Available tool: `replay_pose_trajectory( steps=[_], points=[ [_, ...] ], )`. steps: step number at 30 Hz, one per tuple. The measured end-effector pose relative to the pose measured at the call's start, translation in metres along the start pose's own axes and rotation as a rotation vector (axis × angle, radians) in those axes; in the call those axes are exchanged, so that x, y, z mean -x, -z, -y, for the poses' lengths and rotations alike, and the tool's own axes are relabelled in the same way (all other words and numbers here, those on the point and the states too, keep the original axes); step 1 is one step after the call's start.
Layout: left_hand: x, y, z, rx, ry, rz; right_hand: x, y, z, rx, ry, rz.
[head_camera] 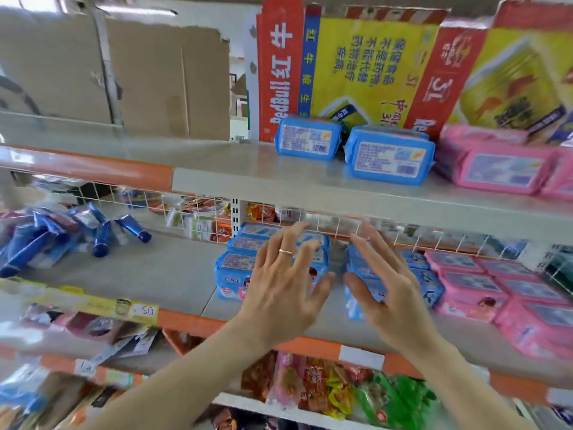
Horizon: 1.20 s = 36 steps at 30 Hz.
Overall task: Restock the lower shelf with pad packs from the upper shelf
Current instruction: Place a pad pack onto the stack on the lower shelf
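While left hand [285,283] and right hand [384,280] hovered at the blue plastic-wrapped pad packs [235,262] on the grey lower shelf [155,274], each grip was fully open and empty. Two more blue packs [389,153] lay on the grey upper shelf [232,162]. Advised: square the lower rows flush before fetching those.

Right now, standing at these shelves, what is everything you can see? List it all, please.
upper blue pad packs: two, blue, upper shelf, side by side
upper pink pad packs: at least two, pink, right of them
lower blue pad packs: several, blue, lower shelf, centre
lower pink pad packs: several, pink, to their right
tubes: a heap, blue, lower shelf, left
printed cartons: at least two, red and yellow, behind the upper packs
brown cardboard: one large piece, brown, upper shelf, left
snack packets: many, red and green, shelf below
left hand: one, open, gold ring, before the lower blue packs
right hand: one, open, beside it
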<state>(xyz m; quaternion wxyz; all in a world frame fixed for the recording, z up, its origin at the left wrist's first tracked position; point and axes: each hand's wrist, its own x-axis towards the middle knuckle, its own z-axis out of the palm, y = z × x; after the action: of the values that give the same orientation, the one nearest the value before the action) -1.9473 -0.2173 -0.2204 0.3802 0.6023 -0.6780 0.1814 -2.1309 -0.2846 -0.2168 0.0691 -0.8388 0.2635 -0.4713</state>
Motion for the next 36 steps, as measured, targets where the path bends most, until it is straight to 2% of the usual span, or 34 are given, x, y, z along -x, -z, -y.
replay_pose_trajectory(
  steps=[8, 13, 22, 26, 28, 31, 33, 36],
  points=[
    [-0.012, 0.019, -0.028, -0.044, -0.010, 0.004, -0.007, 0.045, 0.004, 0.018, 0.019, -0.090],
    [-0.048, 0.024, -0.046, -0.054, -0.078, -0.047, -0.031, 0.077, -0.003, 0.053, 0.028, -0.148],
    [-0.130, 0.016, -0.040, 0.041, -0.261, -0.110, -0.082, 0.099, -0.034, 0.126, -0.108, -0.171],
    [-0.181, 0.009, -0.030, 0.015, -0.260, -0.116, -0.108, 0.105, -0.052, 0.158, -0.151, -0.177],
    [-0.202, 0.000, -0.025, 0.053, -0.217, -0.109, -0.123, 0.106, -0.061, 0.131, -0.185, -0.168],
    [-0.227, -0.020, -0.018, 0.162, -0.065, -0.067, -0.151, 0.107, -0.075, 0.122, -0.354, -0.117],
    [-0.236, -0.034, -0.011, 0.231, 0.116, 0.076, -0.169, 0.106, -0.086, 0.073, -0.509, -0.068],
    [-0.241, -0.043, -0.004, 0.322, 0.386, 0.331, -0.185, 0.100, -0.100, -0.194, -0.703, -0.022]
  ],
)
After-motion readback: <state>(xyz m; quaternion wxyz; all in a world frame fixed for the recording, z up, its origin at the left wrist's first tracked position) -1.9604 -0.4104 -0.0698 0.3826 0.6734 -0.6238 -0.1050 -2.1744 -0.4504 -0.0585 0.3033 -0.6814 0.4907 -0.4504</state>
